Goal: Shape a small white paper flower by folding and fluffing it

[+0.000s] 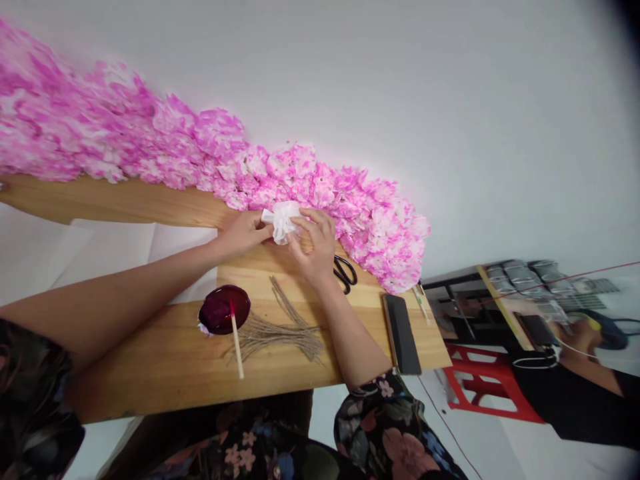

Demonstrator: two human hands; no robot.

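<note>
Both of my hands meet on a small white paper flower (283,219) over the far part of the wooden board (165,360). My left hand (245,231) pinches its left side. My right hand (317,243) has its fingers spread over the right side. Just behind them runs a long row of pink-and-white paper flowers (210,143) along the board's far edge. Nearer to me lie a bundle of thin brown twine pieces (280,330) and a dark red dish of dye (224,309) with a stick brush (235,337) resting on it.
Black scissors (346,273) lie right of my right wrist. A dark phone (402,333) rests at the board's right end, with a thin pen-like stick (421,303) beside it. Off the board to the right are a red stool (487,390), a cluttered shelf and another person's arm (575,340).
</note>
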